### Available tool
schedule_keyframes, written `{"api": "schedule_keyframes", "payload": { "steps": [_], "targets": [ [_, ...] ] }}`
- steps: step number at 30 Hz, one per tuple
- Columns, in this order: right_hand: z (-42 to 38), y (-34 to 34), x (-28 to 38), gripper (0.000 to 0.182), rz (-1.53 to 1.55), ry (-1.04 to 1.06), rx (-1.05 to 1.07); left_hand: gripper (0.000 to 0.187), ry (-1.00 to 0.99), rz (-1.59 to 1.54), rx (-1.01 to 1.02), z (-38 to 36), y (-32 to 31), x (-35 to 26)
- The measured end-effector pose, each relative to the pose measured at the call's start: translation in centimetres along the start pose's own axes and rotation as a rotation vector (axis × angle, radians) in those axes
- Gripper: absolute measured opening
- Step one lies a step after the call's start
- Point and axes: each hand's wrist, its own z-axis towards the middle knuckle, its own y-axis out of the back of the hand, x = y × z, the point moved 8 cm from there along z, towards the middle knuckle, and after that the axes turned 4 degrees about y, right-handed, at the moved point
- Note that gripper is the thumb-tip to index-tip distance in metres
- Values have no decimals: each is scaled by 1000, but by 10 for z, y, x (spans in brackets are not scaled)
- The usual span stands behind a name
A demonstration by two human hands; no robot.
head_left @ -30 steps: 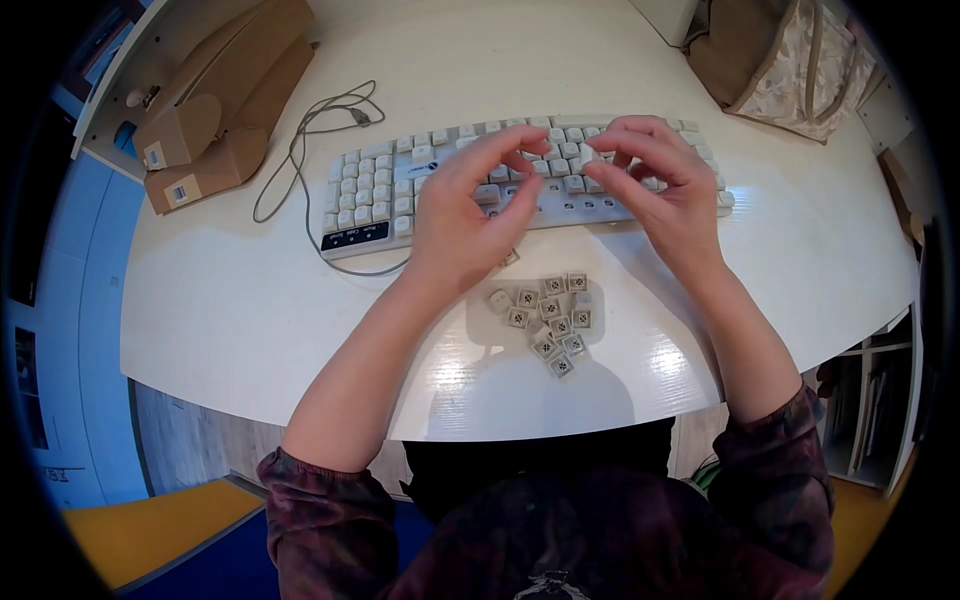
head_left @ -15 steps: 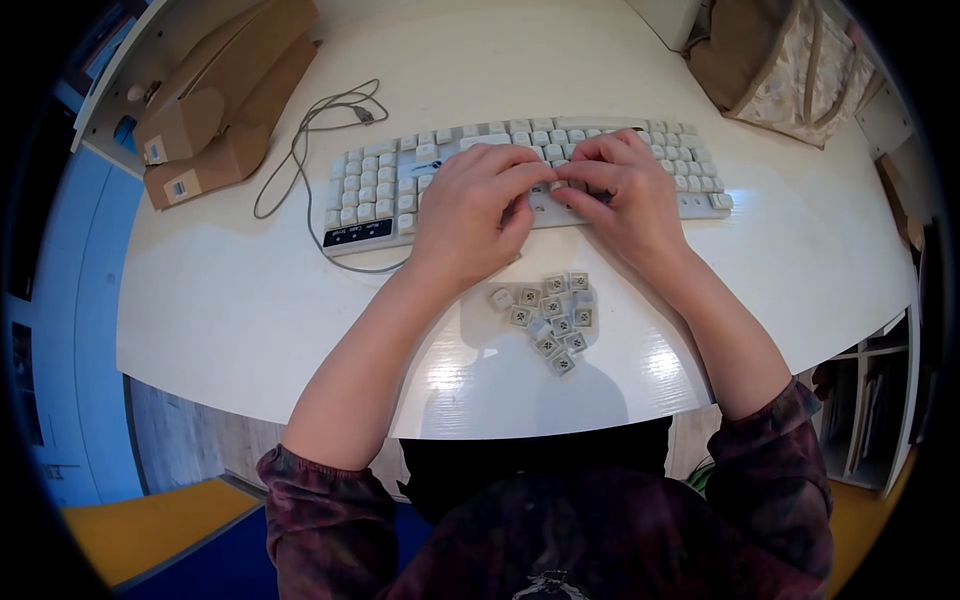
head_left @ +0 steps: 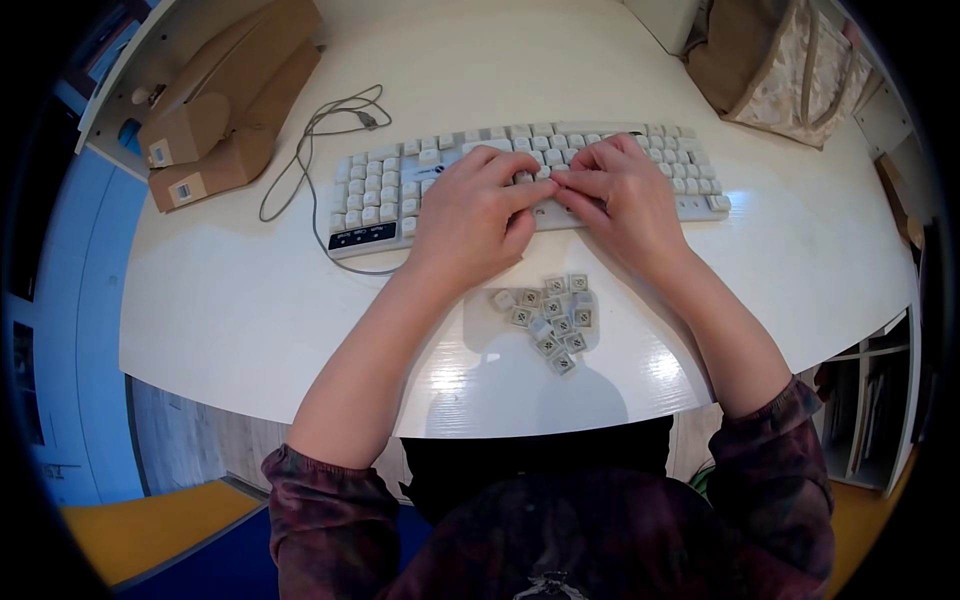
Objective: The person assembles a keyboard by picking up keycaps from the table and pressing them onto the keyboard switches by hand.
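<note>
A white keyboard (head_left: 400, 170) lies across the desk, its black label strip at the near left corner. Over its middle, my left hand (head_left: 485, 205) has its fingers bent and the index fingertip at the keys. My right hand (head_left: 620, 190) is closed in a pinch close beside it, the fingertips of both hands nearly touching. Whatever is between the fingertips is too small to make out. Some key positions near the keyboard's front edge have no caps. Several loose keycaps (head_left: 555, 307), most of them upside down, lie on the desk between my forearms.
A grey cable (head_left: 300, 150) loops left of the keyboard. Brown cardboard pieces (head_left: 215, 125) stand at the back left. A brown and patterned bag (head_left: 790, 80) rests at the back right. The white desk (head_left: 230, 300) has a curved front edge.
My left hand's fingers have shifted slightly over the keys, and my right hand's fingers have drawn a little closer together. The loose keycaps lie as before.
</note>
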Motion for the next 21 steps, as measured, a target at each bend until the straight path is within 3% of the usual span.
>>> {"api": "schedule_keyframes", "payload": {
  "steps": [9,21],
  "targets": [
    [-7,7,12,11,-53,64,-44,30,19,29,10,0,-1,-3],
    [-11,-8,-19,17,222,-153,-98,29,17,0,-40,-1,0,1]
  ]
}}
